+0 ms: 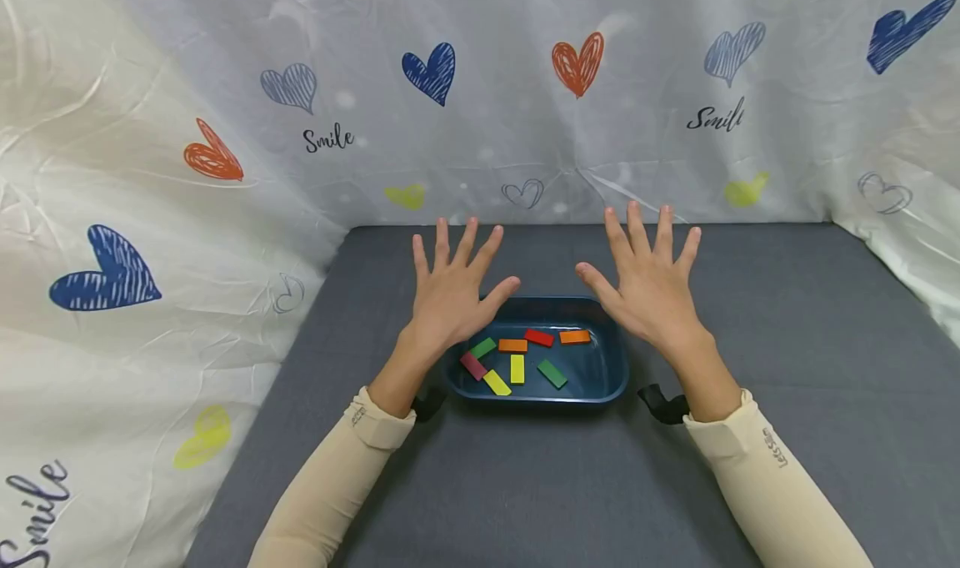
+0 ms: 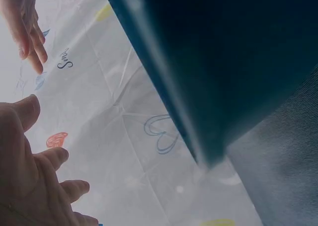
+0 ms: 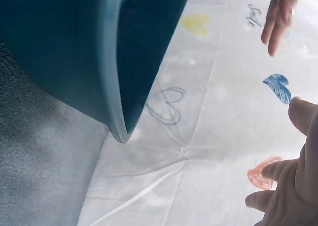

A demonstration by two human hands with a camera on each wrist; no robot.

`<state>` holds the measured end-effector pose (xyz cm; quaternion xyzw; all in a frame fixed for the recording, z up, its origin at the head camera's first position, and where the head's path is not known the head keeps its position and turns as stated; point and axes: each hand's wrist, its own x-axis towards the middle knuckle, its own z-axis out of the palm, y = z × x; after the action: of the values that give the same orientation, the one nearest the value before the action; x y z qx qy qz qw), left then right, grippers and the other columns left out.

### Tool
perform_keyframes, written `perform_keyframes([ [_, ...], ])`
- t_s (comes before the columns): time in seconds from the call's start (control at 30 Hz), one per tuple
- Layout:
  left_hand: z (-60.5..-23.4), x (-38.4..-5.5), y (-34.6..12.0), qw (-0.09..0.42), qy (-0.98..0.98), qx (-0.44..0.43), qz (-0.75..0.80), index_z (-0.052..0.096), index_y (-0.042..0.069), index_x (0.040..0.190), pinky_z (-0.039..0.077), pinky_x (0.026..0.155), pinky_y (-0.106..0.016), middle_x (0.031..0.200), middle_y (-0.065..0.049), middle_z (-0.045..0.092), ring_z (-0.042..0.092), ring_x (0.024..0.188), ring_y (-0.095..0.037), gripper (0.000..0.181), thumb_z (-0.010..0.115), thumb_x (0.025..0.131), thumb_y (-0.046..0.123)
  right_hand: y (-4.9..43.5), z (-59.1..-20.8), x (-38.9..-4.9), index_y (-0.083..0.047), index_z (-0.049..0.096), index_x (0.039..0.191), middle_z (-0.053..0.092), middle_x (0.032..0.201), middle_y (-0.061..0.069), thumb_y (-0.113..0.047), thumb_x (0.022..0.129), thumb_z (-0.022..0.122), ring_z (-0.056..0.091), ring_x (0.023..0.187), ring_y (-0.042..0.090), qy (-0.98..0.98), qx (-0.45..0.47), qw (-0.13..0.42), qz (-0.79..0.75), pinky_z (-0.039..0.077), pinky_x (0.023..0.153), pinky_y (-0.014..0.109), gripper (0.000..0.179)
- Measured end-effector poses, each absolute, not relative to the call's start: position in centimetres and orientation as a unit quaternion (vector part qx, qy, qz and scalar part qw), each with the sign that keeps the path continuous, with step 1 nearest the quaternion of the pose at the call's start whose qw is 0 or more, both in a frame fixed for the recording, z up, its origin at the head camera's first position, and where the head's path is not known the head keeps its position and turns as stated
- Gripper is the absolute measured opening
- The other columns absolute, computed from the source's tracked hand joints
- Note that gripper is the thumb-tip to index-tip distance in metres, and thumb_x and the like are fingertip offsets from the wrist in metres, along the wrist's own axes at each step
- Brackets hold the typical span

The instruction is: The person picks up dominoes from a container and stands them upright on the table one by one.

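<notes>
Both hands are held up over a dark blue tray (image 1: 540, 399), fingers straight and spread. The left hand (image 1: 448, 301) is above the tray's left end, holding nothing; the right hand (image 1: 651, 293) is above its right end, likewise holding nothing. Inside the tray lie several small coloured blocks: a red block (image 1: 539, 337), orange blocks (image 1: 574, 336), yellow blocks (image 1: 517, 369), green blocks (image 1: 552, 374) and a dark pink block (image 1: 473, 365). In the left wrist view the tray wall (image 2: 174, 77) looms close by the left hand (image 2: 30, 171). The right wrist view shows the tray rim (image 3: 112, 62) near the right hand (image 3: 288, 181).
A grey cloth covers the table (image 1: 525, 485). Behind it and on the left hangs a white curtain (image 1: 480, 134) printed with hearts and the word Smile. Black straps (image 1: 663, 404) hang at both wrists, below light sleeves (image 1: 772, 468).
</notes>
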<state>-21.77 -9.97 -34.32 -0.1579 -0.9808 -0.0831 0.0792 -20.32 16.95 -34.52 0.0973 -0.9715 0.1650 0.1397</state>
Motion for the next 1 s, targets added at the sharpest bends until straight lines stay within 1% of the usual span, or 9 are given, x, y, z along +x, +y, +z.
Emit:
perform_keyframes([
  [0.17, -34.8, -21.7, -10.6, 0.081, -0.978, -0.163, -0.101, 0.007, 0.040, 0.163, -0.019, 0.121, -0.064, 0.173, 0.001, -0.002, -0.023, 0.156, -0.034, 0.076, 0.036, 0.100, 0.072, 16.8, -34.7, -20.4, -0.020, 0.006, 0.165, 0.000, 0.172, 0.017, -0.071, 0.099, 0.038, -0.019, 0.155, 0.046, -0.972, 0.094, 0.126, 0.176, -0.017, 0.115, 0.075, 0.090],
  [0.37, -35.8, -21.6, -11.7, 0.072, -0.973, -0.165, -0.143, 0.013, 0.039, 0.163, -0.017, 0.122, -0.064, 0.173, -0.002, 0.006, -0.017, 0.158, -0.034, 0.075, 0.040, 0.100, 0.069, 16.9, -35.0, -20.4, -0.020, 0.007, 0.166, 0.000, 0.172, 0.016, -0.069, 0.100, 0.040, -0.018, 0.155, 0.047, -0.967, 0.108, 0.108, 0.206, -0.017, 0.114, 0.076, 0.088],
  [0.47, -36.3, -21.5, -12.2, 0.063, -0.970, -0.167, -0.167, 0.016, 0.038, 0.163, -0.018, 0.122, -0.064, 0.173, -0.004, 0.009, -0.015, 0.159, -0.035, 0.074, 0.042, 0.100, 0.067, 16.9, -35.3, -20.5, -0.020, 0.007, 0.166, 0.001, 0.172, 0.015, -0.069, 0.101, 0.040, -0.016, 0.155, 0.049, -0.965, 0.111, 0.102, 0.215, -0.014, 0.114, 0.077, 0.088],
  [0.57, -37.0, -21.8, -12.9, 0.061, -0.964, -0.170, -0.193, 0.018, 0.038, 0.163, -0.016, 0.123, -0.062, 0.172, -0.005, 0.014, -0.010, 0.160, -0.034, 0.073, 0.044, 0.100, 0.066, 16.9, -35.5, -20.5, -0.020, 0.009, 0.166, 0.004, 0.172, 0.015, -0.069, 0.101, 0.040, -0.011, 0.156, 0.048, -0.962, 0.114, 0.096, 0.229, -0.011, 0.115, 0.076, 0.087],
  [0.7, -37.8, -22.4, -14.0, 0.063, -0.945, -0.196, -0.255, 0.027, 0.034, 0.162, -0.006, 0.125, -0.063, 0.168, -0.006, 0.030, 0.006, 0.160, -0.034, 0.069, 0.050, 0.101, 0.059, 16.8, -35.9, -20.6, -0.019, 0.018, 0.165, 0.016, 0.171, 0.017, -0.062, 0.102, 0.045, 0.004, 0.156, 0.048, -0.952, 0.136, 0.106, 0.254, -0.001, 0.118, 0.074, 0.081],
  [0.83, -38.7, -22.8, -15.2, 0.042, -0.925, -0.213, -0.313, 0.035, 0.030, 0.159, 0.002, 0.127, -0.062, 0.164, -0.002, 0.039, 0.019, 0.158, -0.034, 0.065, 0.055, 0.102, 0.052, 16.7, -36.4, -20.6, -0.015, 0.031, 0.161, 0.030, 0.166, 0.017, -0.051, 0.103, 0.053, 0.023, 0.150, 0.045, -0.937, 0.171, 0.144, 0.269, 0.017, 0.113, 0.069, 0.072],
  [0.9, -39.2, -23.0, -15.8, 0.025, -0.918, -0.214, -0.334, 0.035, 0.032, 0.159, 0.004, 0.127, -0.060, 0.163, -0.001, 0.040, 0.024, 0.157, -0.032, 0.064, 0.056, 0.101, 0.052, 16.6, -36.6, -20.6, -0.013, 0.037, 0.159, 0.036, 0.163, 0.017, -0.047, 0.103, 0.055, 0.030, 0.146, 0.043, -0.930, 0.186, 0.162, 0.273, 0.024, 0.108, 0.066, 0.068],
  [1.0, -40.1, -23.2, -16.8, -0.004, -0.905, -0.218, -0.366, 0.034, 0.035, 0.158, 0.018, 0.125, -0.063, 0.160, -0.004, 0.045, 0.033, 0.153, -0.031, 0.066, 0.061, 0.100, 0.050, 16.4, -36.8, -20.6, -0.013, 0.043, 0.156, 0.041, 0.160, 0.017, -0.043, 0.102, 0.059, 0.037, 0.141, 0.042, -0.918, 0.208, 0.178, 0.285, 0.029, 0.103, 0.063, 0.063],
])
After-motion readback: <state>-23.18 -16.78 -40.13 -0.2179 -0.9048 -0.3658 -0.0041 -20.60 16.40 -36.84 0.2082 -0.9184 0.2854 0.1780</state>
